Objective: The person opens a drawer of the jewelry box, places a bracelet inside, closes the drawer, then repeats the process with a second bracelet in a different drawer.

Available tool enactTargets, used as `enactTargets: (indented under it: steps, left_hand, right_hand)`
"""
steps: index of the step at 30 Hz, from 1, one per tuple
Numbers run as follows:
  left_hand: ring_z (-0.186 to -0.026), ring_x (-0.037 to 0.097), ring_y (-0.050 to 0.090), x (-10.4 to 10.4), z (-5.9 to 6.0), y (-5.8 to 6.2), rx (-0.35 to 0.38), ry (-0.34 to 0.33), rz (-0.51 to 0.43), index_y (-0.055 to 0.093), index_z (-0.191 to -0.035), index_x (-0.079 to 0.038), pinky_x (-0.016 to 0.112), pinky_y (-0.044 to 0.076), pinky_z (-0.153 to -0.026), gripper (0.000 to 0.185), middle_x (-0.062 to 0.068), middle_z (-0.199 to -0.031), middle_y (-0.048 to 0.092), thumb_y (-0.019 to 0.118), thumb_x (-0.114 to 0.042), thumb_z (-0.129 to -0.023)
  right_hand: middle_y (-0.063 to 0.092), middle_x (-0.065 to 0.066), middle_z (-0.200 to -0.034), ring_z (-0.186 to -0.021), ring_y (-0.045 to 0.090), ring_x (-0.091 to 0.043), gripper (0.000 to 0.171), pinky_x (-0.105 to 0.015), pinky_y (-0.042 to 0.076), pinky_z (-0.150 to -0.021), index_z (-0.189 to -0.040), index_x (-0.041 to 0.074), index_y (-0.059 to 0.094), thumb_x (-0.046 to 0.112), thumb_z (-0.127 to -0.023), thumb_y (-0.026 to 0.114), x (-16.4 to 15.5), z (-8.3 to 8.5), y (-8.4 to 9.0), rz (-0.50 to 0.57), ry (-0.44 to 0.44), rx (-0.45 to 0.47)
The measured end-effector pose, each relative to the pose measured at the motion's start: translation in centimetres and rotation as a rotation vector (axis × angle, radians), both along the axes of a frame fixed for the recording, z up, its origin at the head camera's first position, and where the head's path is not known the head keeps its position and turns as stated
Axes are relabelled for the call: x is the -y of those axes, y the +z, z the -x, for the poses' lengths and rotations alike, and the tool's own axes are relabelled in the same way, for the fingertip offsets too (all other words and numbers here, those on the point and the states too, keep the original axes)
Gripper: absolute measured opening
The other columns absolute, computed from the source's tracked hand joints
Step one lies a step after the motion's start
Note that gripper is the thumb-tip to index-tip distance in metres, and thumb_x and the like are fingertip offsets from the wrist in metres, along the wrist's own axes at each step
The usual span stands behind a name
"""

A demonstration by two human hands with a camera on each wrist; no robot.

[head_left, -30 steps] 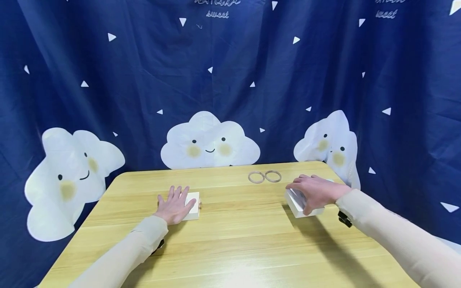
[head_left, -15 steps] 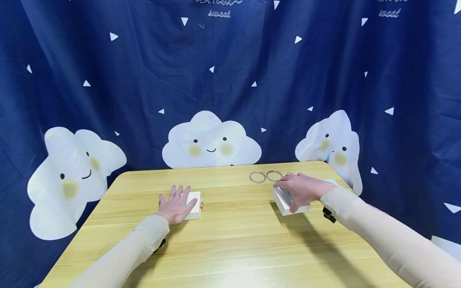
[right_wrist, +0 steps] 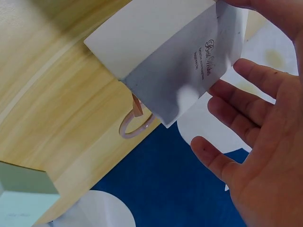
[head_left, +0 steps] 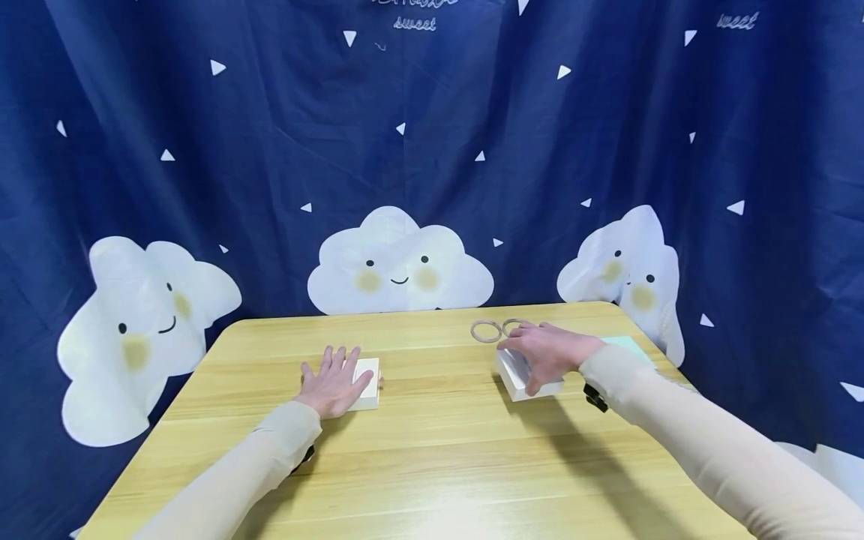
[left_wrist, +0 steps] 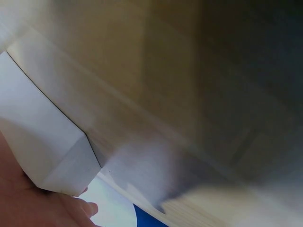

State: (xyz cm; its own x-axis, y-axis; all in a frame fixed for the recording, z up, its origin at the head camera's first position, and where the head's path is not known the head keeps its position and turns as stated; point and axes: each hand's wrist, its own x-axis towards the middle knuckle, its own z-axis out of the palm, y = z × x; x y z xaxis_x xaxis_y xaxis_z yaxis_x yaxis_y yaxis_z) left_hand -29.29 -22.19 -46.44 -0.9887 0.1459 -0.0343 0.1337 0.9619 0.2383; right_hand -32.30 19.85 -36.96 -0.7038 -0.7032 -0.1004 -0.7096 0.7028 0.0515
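Observation:
In the head view my left hand rests with spread fingers on a white gift box lying on the table. The left wrist view shows that box's pale side next to the hand. My right hand holds a second white gift box between thumb and fingers, tilted above the table. Seen from the right wrist, this box bears the print "Best Wishes" and has a small brown ribbon tab at its edge. The right thumb is partly cut off there.
Two thin ring-shaped bangles lie at the back of the table; the left bangle is fully seen, the other partly behind my right hand. A mint-green box lies behind my right wrist. A blue cloud-print curtain hangs behind.
My right hand has carried its white box leftward, toward the table's middle, uncovering more of the mint-green box and covering part of one bangle. My left hand stays on its box.

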Motion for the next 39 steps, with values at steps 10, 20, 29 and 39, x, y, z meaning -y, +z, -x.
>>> enactTargets:
  steps: [10,20,29,39]
  left_hand:
    - [-0.153,0.048,0.001,-0.2,-0.1,0.1,0.003,-0.001,-0.006,0.018,-0.163,-0.013,0.084,-0.004,-0.106,0.077,0.024,-0.166,0.015,0.026,-0.062,-0.104]
    - [-0.154,0.046,0.001,0.0,0.4,-0.5,-0.005,0.006,-0.003,0.017,-0.163,-0.014,0.083,-0.003,-0.107,0.079,0.023,-0.167,0.016,0.024,-0.064,-0.103]
    - [-0.154,0.047,0.005,-0.1,0.3,-0.4,-0.023,0.010,0.008,0.021,-0.162,-0.013,0.083,0.000,-0.107,0.077,0.024,-0.166,0.019,0.026,-0.062,-0.103]
    - [-0.154,0.047,0.005,-0.2,0.0,0.1,-0.019,0.013,0.015,0.020,-0.162,-0.014,0.083,0.002,-0.107,0.076,0.023,-0.166,0.019,0.026,-0.062,-0.104]
  right_hand:
    - [0.063,-0.002,-0.122,-0.120,0.051,-0.026,0.084,-0.049,0.048,-0.091,-0.134,0.018,0.061,0.040,-0.059,0.091,1.3,0.9,-0.6,0.006,0.015,-0.012]
    - [0.064,-0.001,-0.114,-0.110,0.056,-0.025,0.085,-0.057,0.041,-0.105,-0.136,0.019,0.061,0.044,-0.060,0.091,3.3,1.8,-1.0,-0.022,0.032,-0.012]
    - [0.062,0.001,-0.122,-0.108,0.052,-0.017,0.088,-0.053,0.046,-0.095,-0.138,0.022,0.060,0.045,-0.059,0.090,5.1,2.2,-1.5,-0.060,0.016,-0.016]
    - [0.060,0.002,-0.117,-0.104,0.050,-0.015,0.087,-0.038,0.049,-0.083,-0.140,0.024,0.059,0.049,-0.062,0.090,6.9,2.6,-1.8,-0.073,0.031,0.002]
